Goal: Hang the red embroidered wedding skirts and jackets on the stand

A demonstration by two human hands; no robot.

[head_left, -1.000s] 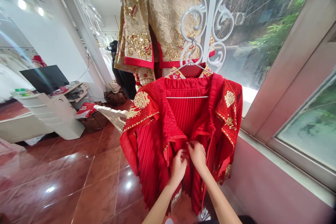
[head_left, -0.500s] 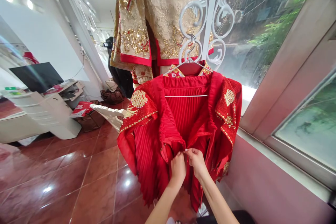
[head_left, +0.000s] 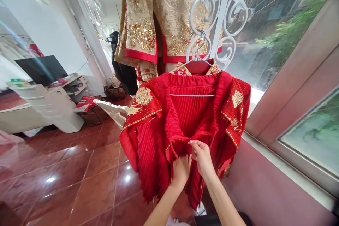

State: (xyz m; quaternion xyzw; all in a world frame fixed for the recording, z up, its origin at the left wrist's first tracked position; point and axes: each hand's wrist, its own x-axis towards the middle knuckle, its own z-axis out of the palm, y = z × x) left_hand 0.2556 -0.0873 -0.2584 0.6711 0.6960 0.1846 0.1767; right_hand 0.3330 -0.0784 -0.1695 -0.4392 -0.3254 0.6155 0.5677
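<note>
A red pleated skirt (head_left: pixel 153 148) hangs by its waistband from a wire hanger (head_left: pixel 192 95), its front opening spread in a V towards me. Over the same hanger is a red jacket (head_left: pixel 238 120) with gold embroidery and beaded trim. At the bottom of the V, my right hand (head_left: pixel 201 153) is closed, thumb and forefinger pinching the skirt's edge; any small fastener there is too small to make out. Just below and to the left, my left hand (head_left: pixel 181 171) is closed on the skirt's fabric, its fingertips partly hidden in the folds.
A beige, gold-sequined garment (head_left: pixel 174 17) hangs behind, beside a white scrolled metal frame (head_left: pixel 222 17). The window (head_left: pixel 280 42) is on the right. At left stand a white desk (head_left: pixel 57 107) with a monitor (head_left: pixel 41 70) and bags on the tiled floor (head_left: pixel 87 173).
My right hand has risen slightly along the skirt's opening, and a little more space shows between my two hands. The whole view has shifted slightly.
</note>
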